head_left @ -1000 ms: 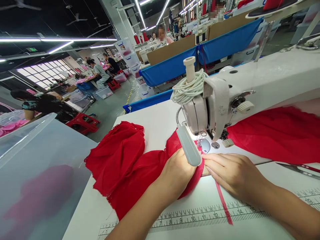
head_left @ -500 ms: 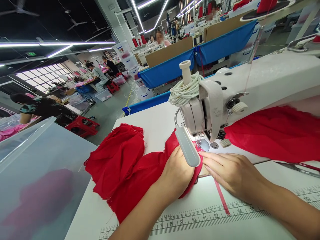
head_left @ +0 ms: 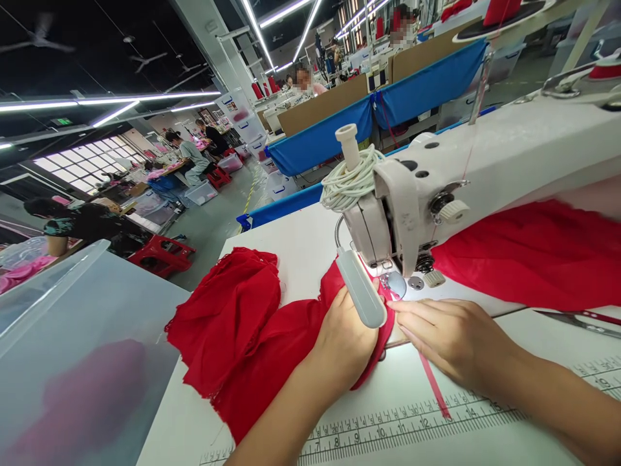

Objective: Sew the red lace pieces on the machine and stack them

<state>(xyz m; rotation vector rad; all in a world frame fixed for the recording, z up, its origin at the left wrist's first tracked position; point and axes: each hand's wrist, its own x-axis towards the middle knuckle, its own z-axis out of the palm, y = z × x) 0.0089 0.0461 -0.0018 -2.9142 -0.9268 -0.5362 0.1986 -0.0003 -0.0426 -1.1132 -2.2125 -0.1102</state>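
My left hand (head_left: 347,336) presses and grips a bunched red fabric (head_left: 286,343) just left of the sewing machine's needle area. A grey lamp (head_left: 361,288) hides part of its fingers. My right hand (head_left: 451,333) lies to the right, fingers together, with the fingertips closed on the fabric's edge near the presser foot (head_left: 387,283). From beneath this hand a narrow red strip (head_left: 435,386) runs down onto the printed ruler scale (head_left: 388,435). The white sewing machine (head_left: 407,220) stands over the work, its needle hidden from view.
More red fabric (head_left: 533,259) lies under the machine arm. Scissors (head_left: 582,320) rest at the right. A translucent bin (head_left: 92,336) stands left of the table. Beyond are a blue cloth barrier (head_left: 323,139), a red stool (head_left: 162,254) and several people at other machines.
The view has shifted slightly. Both hands keep nearly the same places on the red fabric, with the left fingertips showing a little more beside the presser foot.
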